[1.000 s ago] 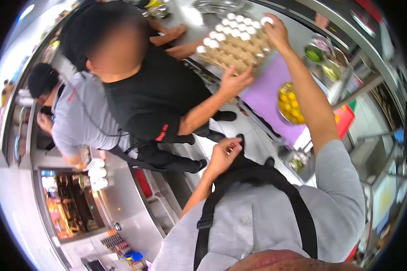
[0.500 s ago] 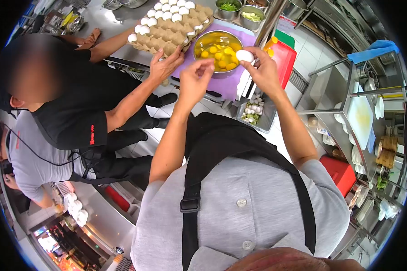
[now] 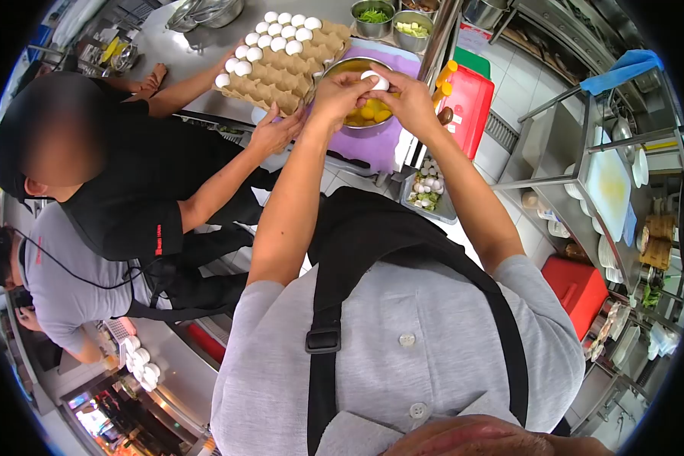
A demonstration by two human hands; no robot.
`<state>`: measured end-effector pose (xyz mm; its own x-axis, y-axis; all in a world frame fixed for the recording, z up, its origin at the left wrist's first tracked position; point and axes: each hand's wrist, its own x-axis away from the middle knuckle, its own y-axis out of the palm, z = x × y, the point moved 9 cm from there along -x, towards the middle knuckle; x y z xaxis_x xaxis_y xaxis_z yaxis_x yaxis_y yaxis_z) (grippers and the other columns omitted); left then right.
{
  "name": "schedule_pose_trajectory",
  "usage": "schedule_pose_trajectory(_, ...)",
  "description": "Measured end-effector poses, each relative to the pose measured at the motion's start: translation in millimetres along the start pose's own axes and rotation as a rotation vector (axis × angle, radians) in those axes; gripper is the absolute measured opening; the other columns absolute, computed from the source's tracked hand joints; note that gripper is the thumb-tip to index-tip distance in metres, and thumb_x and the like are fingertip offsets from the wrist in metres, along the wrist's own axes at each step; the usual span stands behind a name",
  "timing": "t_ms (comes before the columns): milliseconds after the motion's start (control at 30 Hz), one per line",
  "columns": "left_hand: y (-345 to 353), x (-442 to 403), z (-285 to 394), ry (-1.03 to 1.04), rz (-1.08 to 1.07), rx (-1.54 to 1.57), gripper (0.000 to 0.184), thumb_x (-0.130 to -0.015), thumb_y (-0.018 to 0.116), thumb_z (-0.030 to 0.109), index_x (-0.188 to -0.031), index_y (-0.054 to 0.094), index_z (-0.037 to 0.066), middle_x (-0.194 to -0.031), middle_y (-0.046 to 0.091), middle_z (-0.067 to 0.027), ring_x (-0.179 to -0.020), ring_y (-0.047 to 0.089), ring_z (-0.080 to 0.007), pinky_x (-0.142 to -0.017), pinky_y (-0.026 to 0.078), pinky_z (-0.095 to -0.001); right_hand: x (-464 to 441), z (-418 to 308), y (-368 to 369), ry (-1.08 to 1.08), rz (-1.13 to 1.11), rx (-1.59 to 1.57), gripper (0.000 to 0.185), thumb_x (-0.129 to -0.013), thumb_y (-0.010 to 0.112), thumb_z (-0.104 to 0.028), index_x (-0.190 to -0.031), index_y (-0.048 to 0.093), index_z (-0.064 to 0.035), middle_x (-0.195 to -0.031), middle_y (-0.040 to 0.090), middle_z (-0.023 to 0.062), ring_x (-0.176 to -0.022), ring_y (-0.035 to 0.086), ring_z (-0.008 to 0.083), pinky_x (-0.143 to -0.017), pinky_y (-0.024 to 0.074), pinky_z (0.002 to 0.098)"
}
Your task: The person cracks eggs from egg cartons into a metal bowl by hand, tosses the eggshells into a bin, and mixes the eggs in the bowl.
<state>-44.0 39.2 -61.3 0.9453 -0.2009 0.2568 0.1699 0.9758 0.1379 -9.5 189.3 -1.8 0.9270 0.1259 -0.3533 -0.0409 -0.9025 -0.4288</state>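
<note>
A white egg [image 3: 375, 80] is held between my two hands, above a metal bowl [image 3: 365, 131] of yolks and egg white. The fingers of my left hand [image 3: 340, 99] are closed on the egg's left side. My right hand [image 3: 407, 97] grips it from the right. Any crack in the shell is too small to make out. Left of the bowl is a cardboard egg tray [image 3: 281, 97], with white eggs at its far side and bare cups nearer the bowl. A co-worker's hand [image 3: 275, 131] touches the tray's near edge. Under the bowl lies a purple cloth [image 3: 385, 156].
Small metal containers of chopped greens [image 3: 372, 21] and pale cut pieces [image 3: 413, 30] stand behind the bowl. A grey bin [image 3: 435, 209] with eggshells sits below the counter edge. A red lid or box [image 3: 470, 114] is to the right. A co-worker in black [image 3: 144, 171] stands close on the left.
My right hand has brought the egg leftward over the bowl. My left hand, earlier apart from it, has come across and now grips the egg too.
</note>
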Motion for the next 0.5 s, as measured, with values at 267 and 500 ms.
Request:
schedule_pose_trajectory(267,-8,-4,-7,-0.030,0.071,0.006,0.023,-0.085,0.087,0.019,-0.089,0.070,0.005,-0.078,0.067,-0.0010,-0.063,0.058,-0.0062,-0.055,0.044,-0.0196,2,1,12,-0.156,-0.052,0.154,0.056,-0.084,0.077,-0.009,-0.139,0.064,-0.0113,-0.129,0.069,0.0180,-0.115,0.066,0.0373,-0.101,0.0521,0.0422)
schedule_pose_trajectory(500,-21,-5,-1,0.086,0.142,-0.200,0.034,-0.078,0.091,0.024,-0.091,0.073,-0.001,-0.078,0.069,-0.0048,-0.063,0.060,-0.0082,-0.055,0.046,-0.0235,-1,-10,13,-0.221,-0.107,0.307,0.053,-0.085,0.072,-0.003,-0.137,0.065,-0.0107,-0.125,0.067,0.0176,-0.116,0.063,0.0397,-0.101,0.0520,0.0444)
